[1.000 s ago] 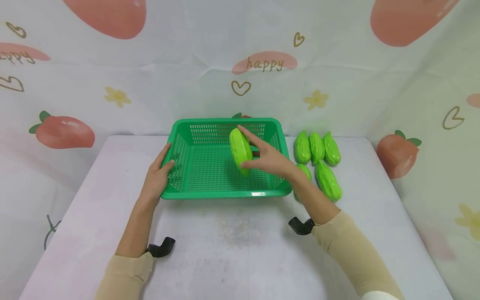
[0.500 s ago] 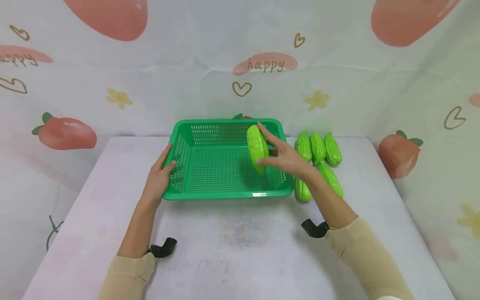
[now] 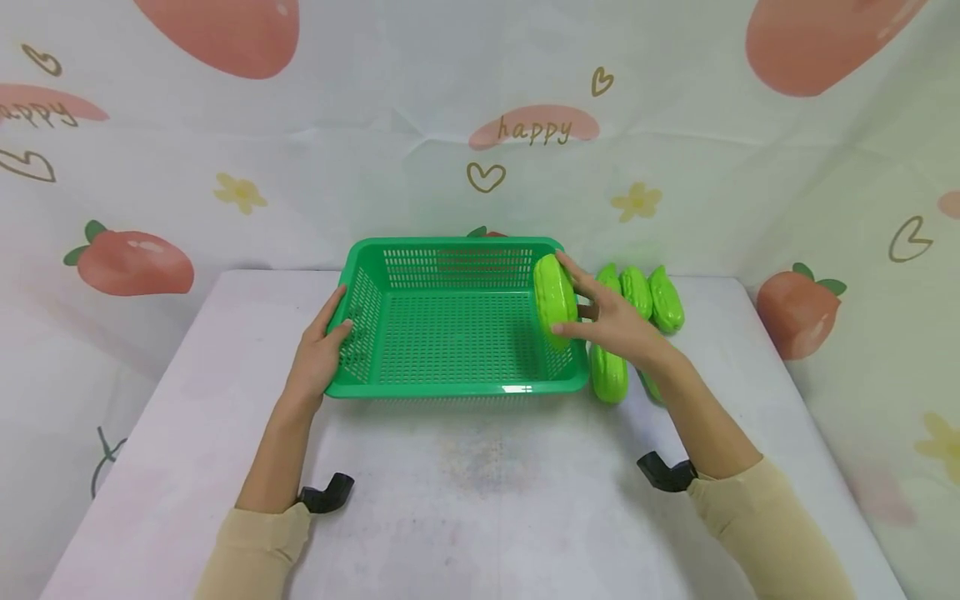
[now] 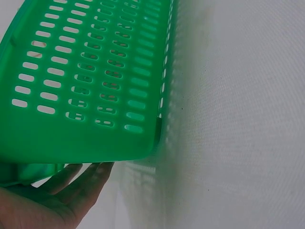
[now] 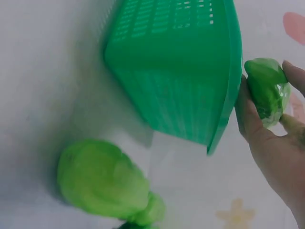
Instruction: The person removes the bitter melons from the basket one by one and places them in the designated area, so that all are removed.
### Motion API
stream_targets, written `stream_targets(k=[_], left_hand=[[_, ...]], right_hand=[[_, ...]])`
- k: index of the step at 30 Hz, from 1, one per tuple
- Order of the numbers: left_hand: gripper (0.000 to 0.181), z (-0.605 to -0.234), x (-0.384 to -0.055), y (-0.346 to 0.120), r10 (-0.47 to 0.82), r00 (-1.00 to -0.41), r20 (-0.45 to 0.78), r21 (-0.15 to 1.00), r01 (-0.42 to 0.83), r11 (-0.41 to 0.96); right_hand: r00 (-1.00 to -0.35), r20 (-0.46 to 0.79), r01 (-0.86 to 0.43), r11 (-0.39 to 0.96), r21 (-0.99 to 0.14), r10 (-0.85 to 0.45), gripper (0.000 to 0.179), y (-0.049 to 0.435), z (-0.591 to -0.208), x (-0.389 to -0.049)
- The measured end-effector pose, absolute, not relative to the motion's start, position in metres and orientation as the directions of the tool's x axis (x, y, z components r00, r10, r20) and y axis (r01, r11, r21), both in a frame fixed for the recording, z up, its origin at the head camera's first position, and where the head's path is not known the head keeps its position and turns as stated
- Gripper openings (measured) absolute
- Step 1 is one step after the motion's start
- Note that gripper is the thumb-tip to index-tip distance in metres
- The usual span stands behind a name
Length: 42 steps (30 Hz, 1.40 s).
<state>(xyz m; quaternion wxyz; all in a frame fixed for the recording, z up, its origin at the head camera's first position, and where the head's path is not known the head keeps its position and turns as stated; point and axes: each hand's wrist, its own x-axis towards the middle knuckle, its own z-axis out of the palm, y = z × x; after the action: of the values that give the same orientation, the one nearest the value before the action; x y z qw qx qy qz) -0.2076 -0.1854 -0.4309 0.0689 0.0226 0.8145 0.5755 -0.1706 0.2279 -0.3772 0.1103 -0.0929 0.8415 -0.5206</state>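
Observation:
A bright green bitter melon (image 3: pixel 553 292) is held in my right hand (image 3: pixel 618 321), thumb on the near end and fingers along the far end. It overlaps the right end of a green plastic basket (image 3: pixel 450 390). In the right wrist view the bitter melon (image 5: pixel 267 93) shows just beyond the basket rim, above the table. My left hand (image 3: pixel 315 358) grips the basket's left side, thumb over the rim and fingers outside. The left wrist view has those fingers (image 4: pixel 93 183) against the slotted wall (image 4: pixel 57 86).
Several more bitter melons (image 3: pixel 665 300) lie on the white table (image 3: pixel 480 492) right of the basket, partly hidden by my right hand and forearm. A printed cloth (image 3: pixel 420 83) hangs behind the table. Black devices (image 3: pixel 327 493) are strapped on both wrists.
My right hand has carried the bitter melon rightward, from over the basket's right half to its right end. The left hand stays at the left rim.

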Motion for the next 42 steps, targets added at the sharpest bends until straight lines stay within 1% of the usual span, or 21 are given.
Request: stream_targets(k=[4, 9, 16, 26, 31, 42], left_hand=[[0.056, -0.432, -0.208, -0.187, 0.114, -0.99, -0.087, 0.94, -0.044, 0.338], [0.055, -0.432, -0.208, -0.186, 0.115, -0.99, -0.086, 0.94, -0.043, 0.339], [0.055, -0.431, -0.209, -0.185, 0.115, -0.99, -0.084, 0.939, -0.04, 0.341], [0.055, -0.431, -0.209, -0.186, 0.114, -0.99, -0.087, 0.942, -0.045, 0.333], [0.055, -0.431, -0.207, -0.186, 0.114, -0.989, -0.093, 0.944, -0.051, 0.326], [0.055, -0.431, -0.208, -0.185, 0.12, -0.989, -0.08, 0.943, -0.036, 0.33]], right_hand=[[-0.961, -0.099, -0.023, 0.431, -0.902, -0.257, 0.092, 0.238, -0.378, -0.164], [-0.965, -0.091, -0.028, 0.444, -0.896, -0.246, 0.091, 0.25, -0.379, -0.159], [-0.962, -0.104, -0.02, 0.444, -0.896, -0.254, 0.092, 0.268, -0.381, -0.151], [-0.97, -0.126, 0.006, 0.493, -0.87, -0.21, 0.094, 0.291, -0.377, -0.142], [-0.975, -0.114, -0.001, 0.514, -0.858, -0.192, 0.093, 0.303, -0.377, -0.138], [-0.981, -0.128, 0.038, 0.502, -0.864, -0.147, 0.09, 0.326, -0.385, -0.124]])
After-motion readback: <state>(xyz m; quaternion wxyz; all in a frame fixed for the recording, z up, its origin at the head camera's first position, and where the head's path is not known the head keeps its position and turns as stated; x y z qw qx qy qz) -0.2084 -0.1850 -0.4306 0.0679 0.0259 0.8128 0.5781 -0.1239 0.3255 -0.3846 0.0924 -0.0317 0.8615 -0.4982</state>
